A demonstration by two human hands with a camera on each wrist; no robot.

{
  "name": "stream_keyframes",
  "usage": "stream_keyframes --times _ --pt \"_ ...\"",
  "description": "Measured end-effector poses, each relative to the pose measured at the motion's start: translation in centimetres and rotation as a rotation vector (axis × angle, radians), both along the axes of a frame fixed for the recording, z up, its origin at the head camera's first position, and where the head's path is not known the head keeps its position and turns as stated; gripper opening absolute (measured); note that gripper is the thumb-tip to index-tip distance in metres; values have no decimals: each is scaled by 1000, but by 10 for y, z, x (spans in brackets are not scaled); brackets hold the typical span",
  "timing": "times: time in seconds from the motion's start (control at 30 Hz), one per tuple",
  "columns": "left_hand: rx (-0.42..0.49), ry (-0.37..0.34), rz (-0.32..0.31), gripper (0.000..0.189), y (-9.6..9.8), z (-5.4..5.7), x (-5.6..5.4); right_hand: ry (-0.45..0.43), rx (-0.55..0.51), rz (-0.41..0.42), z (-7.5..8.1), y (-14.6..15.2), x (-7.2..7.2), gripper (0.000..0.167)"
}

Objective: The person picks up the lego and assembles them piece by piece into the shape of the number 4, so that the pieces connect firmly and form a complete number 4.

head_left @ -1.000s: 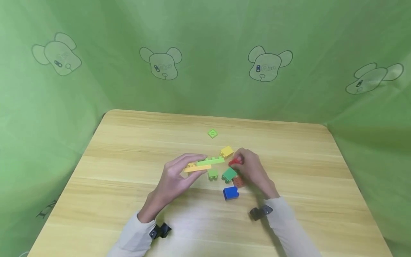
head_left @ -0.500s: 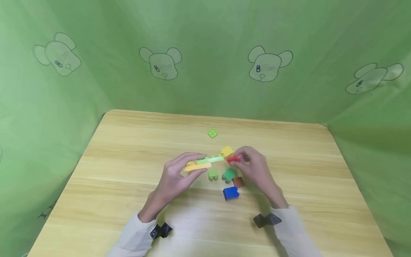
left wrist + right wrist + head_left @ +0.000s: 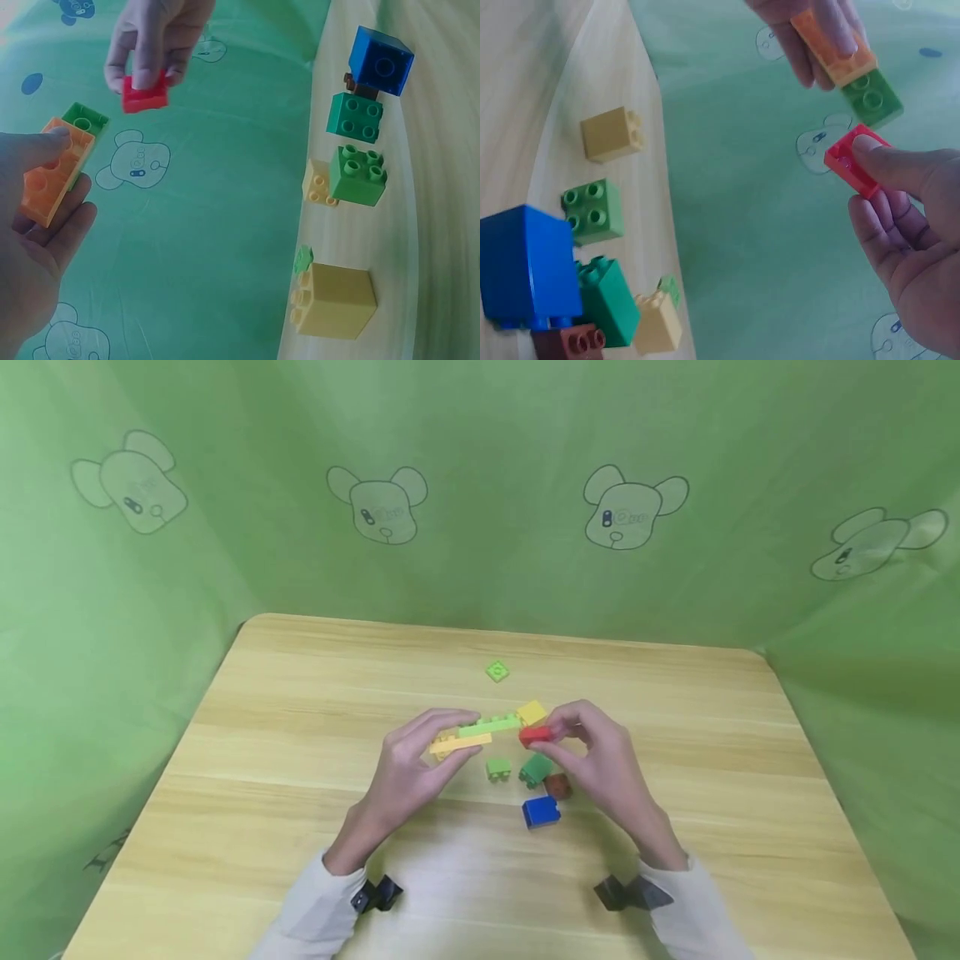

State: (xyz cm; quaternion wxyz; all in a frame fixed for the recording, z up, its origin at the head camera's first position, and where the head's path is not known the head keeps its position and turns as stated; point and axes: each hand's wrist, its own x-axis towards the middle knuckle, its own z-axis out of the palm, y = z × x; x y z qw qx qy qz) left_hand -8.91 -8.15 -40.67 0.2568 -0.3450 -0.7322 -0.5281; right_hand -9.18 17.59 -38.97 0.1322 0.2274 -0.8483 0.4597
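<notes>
So left hand [image 3: 405,768] is pinching orange-green bricks [image 3: 463,743] — likely keeping one end free. Right hand [image 3: 611,768] is pinching red brick [image 3: 533,737].

Green cartoon-printed cloth [image 3: 504,568] hangs behind a wood-grain table [image 3: 315,693].

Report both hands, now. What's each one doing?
Left hand: closed, holding the orange brick and the long green brick together.
Right hand: closed, pinching the red brick between thumb and fingers.
</notes>
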Motion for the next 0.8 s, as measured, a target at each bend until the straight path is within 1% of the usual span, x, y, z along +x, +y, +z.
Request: stream_keyframes --times 0.1,0.2,0.33,0.47,0.57,0.63,0.7,0.73,0.8 --pt "-4 6 2 37 0 1 0 14 -25 50 6 -4 5 28" --pt "-8 13 -2 38 0 2 -1 37 -53 90 10 -7 8 29" --pt "-22 14 -12 38 1 0 0 103 -85 128 11 -10 10 32" --pt "-32 8 -26 38 3 0 1 180 -88 146 11 -13 10 37" --pt "-30 7 -35 38 4 2 1 214 -88 147 10 -12 9 39" --pt "-25 9 -43 38 4 3 2 221 -95 145 10 -11 9 35" --pt "-21 13 -54 38 5 4 2 219 -108 150 9 -11 8 24" --pt "-19 16 -60 38 6 4 3 223 -111 152 9 -11 8 21" --pt "-16 18 -71 38 7 5 3 233 -120 156 9 -11 8 26"
